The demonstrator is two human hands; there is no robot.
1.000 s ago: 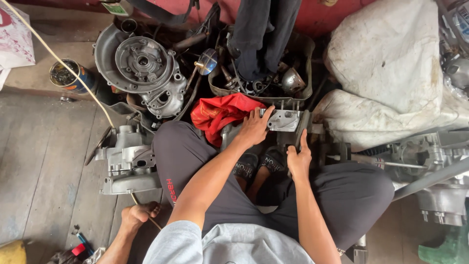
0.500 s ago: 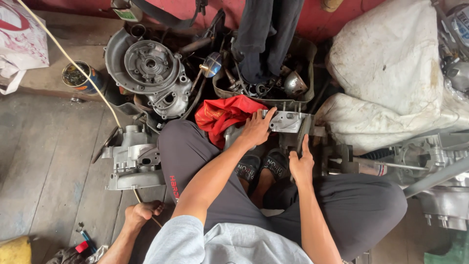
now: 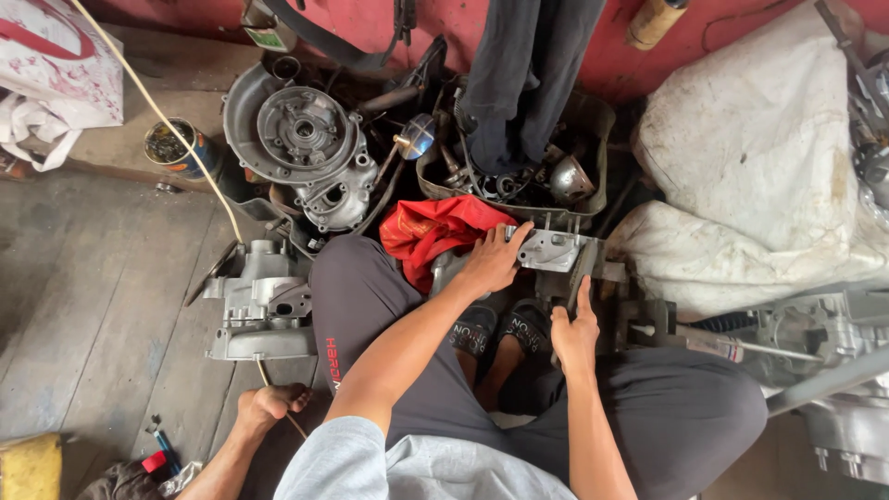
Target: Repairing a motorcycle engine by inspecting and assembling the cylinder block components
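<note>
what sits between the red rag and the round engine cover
In the head view, a smaller grey casing lies between the red rag and the round engine cover, with thin dark rods crossing the gap.
</note>
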